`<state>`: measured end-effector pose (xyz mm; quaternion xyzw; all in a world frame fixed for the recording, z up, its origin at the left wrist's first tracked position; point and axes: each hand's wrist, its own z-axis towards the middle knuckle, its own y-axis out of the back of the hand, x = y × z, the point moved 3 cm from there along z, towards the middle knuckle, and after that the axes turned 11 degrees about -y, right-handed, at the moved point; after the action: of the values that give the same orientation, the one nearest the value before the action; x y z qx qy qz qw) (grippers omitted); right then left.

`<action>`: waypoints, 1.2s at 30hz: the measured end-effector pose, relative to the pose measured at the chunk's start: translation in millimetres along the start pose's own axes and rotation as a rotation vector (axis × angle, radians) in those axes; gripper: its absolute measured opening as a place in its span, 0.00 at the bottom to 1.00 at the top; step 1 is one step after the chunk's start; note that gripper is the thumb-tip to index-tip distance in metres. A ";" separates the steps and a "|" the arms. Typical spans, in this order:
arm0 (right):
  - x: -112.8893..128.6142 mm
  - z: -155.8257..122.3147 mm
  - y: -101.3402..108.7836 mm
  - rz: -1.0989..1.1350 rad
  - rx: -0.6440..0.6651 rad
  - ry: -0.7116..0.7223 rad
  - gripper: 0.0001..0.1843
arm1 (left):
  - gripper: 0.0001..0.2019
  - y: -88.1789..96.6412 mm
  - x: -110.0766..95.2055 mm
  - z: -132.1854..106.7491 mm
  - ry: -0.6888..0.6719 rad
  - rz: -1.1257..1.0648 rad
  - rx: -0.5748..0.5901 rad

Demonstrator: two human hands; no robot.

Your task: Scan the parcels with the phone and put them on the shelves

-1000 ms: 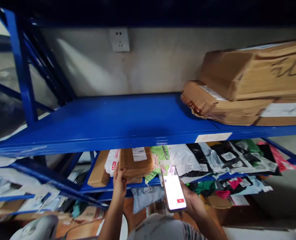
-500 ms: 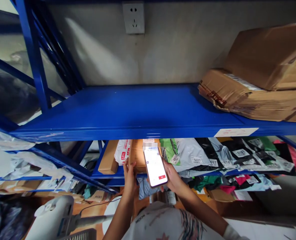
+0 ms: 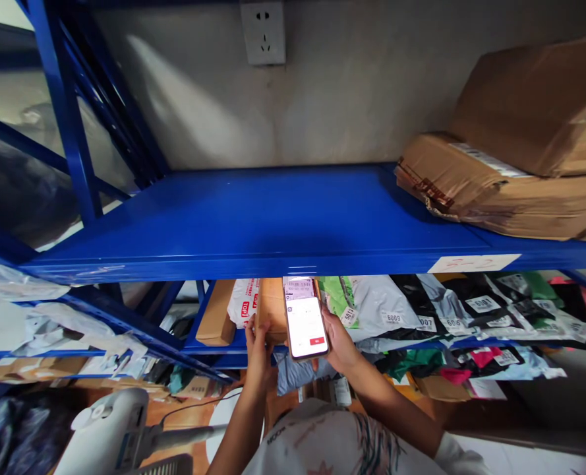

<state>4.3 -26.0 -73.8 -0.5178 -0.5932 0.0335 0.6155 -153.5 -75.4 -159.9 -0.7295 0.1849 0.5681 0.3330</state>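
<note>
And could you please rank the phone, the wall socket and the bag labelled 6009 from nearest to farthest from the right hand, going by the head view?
1. Phone: held in the right hand.
2. Bag labelled 6009: just to the hand's right.
3. Wall socket: high up, farthest back.

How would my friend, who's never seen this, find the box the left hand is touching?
Find the big blue shelf and look just below its front. There, the box sits right of a white bag with red print. Unlike the plain carton on that bag's other side, it has the left hand at its corner and the phone partly covering it.
</note>
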 end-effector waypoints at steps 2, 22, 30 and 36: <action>0.2 0.5 1.0 0.001 0.001 -0.006 0.35 | 0.32 0.3 0.1 -0.2 0.017 -0.033 -0.017; 9.2 -14.8 6.0 -0.137 0.086 0.071 0.52 | 0.24 13.5 13.2 -29.0 -0.729 0.727 0.051; 11.5 -25.8 10.8 -0.153 0.088 0.088 0.51 | 0.11 7.6 50.4 -5.1 -0.808 0.891 0.218; 19.1 -59.5 20.3 -0.071 0.105 0.151 0.51 | 0.14 -8.1 -19.7 -1.2 -0.796 0.756 0.157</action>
<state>67.1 -39.7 -60.0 -0.4646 -0.5606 0.0035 0.6855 -153.0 -72.6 -138.7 -0.3142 0.3354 0.8645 0.2036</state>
